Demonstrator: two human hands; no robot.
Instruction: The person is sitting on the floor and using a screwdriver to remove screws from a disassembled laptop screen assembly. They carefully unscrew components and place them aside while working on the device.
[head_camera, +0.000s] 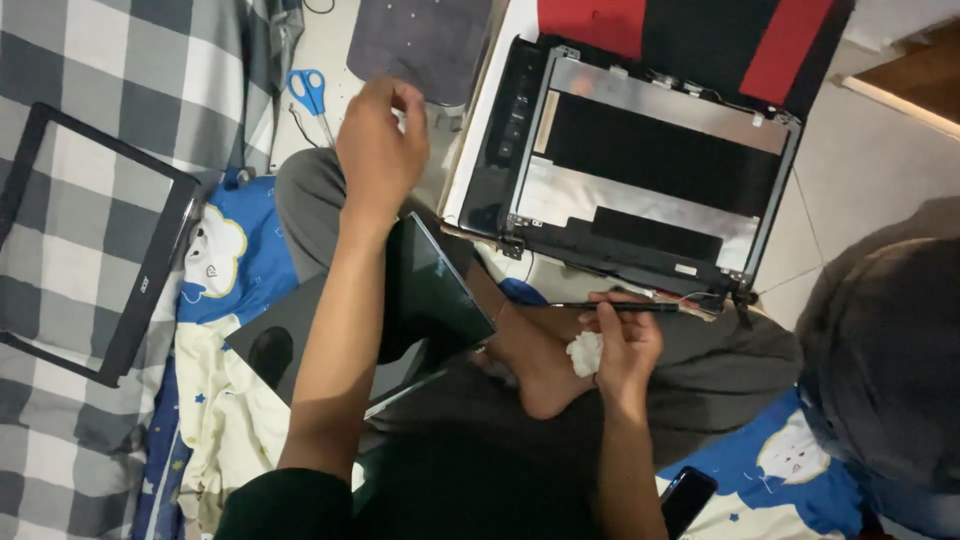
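My left hand (380, 140) is stretched forward over the floor, its fingers curled together beside a grey laptop base cover (420, 40); anything pinched in them is too small to see. My right hand (625, 345) rests on my leg, gripping a thin black screwdriver-like tool (615, 307) and a crumpled white tissue wad (585, 352). The tool's tip points at the hinge edge of an opened laptop lid shell (650, 160) lined with silver foil. A dark, loose screen panel (440, 285) leans tilted on my lap under my left forearm.
A black screen bezel frame (150, 290) lies on a grey checkered blanket (80, 60) at left. Blue-handled scissors (308, 92) lie on the floor. A dark phone (685, 500) sits at the bottom. Another person in grey (880, 370) sits at right.
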